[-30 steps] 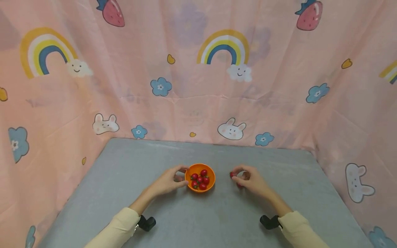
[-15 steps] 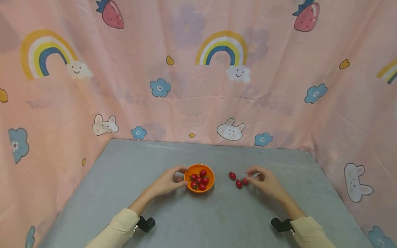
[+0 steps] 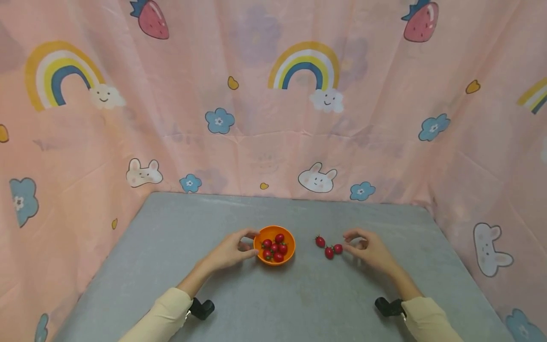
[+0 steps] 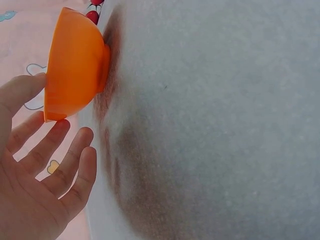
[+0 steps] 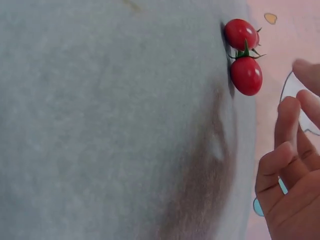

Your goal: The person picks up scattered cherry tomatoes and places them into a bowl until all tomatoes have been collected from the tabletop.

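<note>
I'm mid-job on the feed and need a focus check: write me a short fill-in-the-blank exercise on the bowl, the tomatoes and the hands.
1. The colour of the bowl is ____.
2. The hand nearest the bowl is the person's ____ one.
3. Outside the bowl, exactly ____ cherry tomatoes lie on the table.
4. The right hand is holding ____.

Missing words: orange; left; three; nothing.

Plain cream left sleeve [image 3: 160,313], matching cream right sleeve [image 3: 429,317], stubby black left wrist camera [image 3: 202,309] with an angled body, similar black right wrist camera [image 3: 388,307], bare left hand [image 3: 230,249], bare right hand [image 3: 371,248]
</note>
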`<state>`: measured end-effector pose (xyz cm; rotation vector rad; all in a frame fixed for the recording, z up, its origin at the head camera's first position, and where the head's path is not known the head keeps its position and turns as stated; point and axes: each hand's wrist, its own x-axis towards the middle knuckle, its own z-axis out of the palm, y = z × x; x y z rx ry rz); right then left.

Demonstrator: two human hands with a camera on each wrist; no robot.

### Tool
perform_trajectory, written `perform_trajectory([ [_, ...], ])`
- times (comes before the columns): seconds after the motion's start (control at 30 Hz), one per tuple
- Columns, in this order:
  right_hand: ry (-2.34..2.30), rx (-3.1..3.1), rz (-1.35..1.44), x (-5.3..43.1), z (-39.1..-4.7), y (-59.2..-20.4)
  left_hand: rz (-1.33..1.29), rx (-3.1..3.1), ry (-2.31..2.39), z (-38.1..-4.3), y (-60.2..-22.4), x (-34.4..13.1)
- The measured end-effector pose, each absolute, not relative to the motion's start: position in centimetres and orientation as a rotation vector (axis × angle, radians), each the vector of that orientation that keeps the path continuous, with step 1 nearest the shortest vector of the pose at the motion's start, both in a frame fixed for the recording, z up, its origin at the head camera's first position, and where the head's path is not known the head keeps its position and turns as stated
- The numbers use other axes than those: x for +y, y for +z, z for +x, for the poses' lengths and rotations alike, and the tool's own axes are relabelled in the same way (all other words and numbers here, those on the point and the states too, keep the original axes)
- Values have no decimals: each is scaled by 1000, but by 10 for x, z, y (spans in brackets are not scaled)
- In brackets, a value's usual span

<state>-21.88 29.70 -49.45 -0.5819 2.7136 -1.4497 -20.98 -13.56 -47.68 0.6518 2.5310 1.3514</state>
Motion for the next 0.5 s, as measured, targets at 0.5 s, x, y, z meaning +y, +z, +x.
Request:
perform_trajectory([
  [0.5, -1316, 2578, -679, 292, -228, -496, 647, 2530, 1353, -212, -479, -136],
])
